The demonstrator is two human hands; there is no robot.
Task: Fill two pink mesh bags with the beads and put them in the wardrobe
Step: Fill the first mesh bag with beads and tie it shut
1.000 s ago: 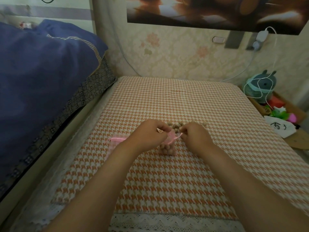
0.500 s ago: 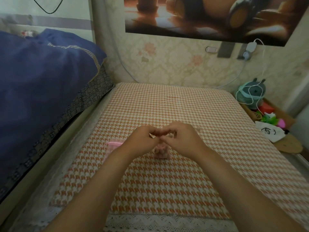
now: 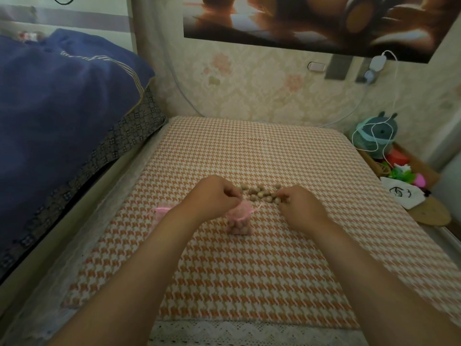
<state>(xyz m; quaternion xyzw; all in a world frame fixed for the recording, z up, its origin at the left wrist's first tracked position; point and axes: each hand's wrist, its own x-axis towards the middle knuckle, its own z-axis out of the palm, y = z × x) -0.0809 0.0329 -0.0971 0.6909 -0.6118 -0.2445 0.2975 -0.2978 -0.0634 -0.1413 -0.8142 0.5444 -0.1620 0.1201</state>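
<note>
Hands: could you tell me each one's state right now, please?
Left hand: pinches the pink mesh bag at its top.
Right hand: curled at loose beads; grip unclear.

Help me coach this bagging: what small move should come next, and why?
Probably the right hand pinches up a few loose beads and lifts them. It rests on the pile, many beads lie on the cloth, and the left hand grips the top of the bead-holding pink bag.
</note>
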